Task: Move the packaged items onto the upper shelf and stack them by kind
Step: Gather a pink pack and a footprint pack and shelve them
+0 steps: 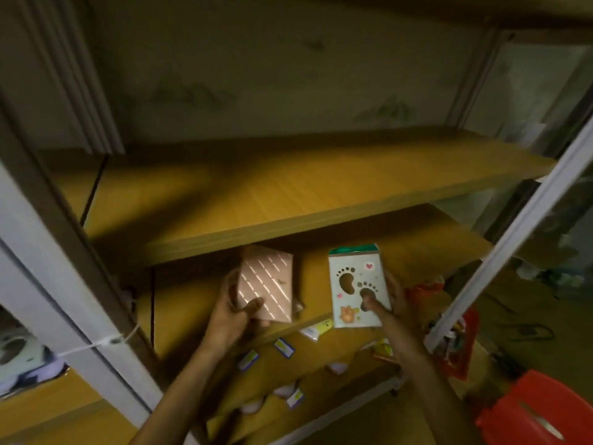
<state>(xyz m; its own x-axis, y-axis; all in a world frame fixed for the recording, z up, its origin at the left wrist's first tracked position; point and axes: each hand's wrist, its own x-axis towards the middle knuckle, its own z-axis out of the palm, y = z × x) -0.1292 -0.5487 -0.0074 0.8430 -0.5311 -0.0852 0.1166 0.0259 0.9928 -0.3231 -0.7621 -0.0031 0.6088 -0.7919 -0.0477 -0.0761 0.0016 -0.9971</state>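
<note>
My left hand (236, 305) grips a pink striped box (268, 284), thumb across its face; my right hand (383, 305) holds a pale packet printed with footprints (356, 289), thumb on its front. Both sit just below the front edge of the upper shelf (288, 194), which lies above and beyond them, its long axis running left to right. The packet stands tall, the box leans slightly. Neither hand looks clearly nearer; the blur makes that hard to judge. More small packets (284, 346) lie on the lower shelf (192, 309)
</note>
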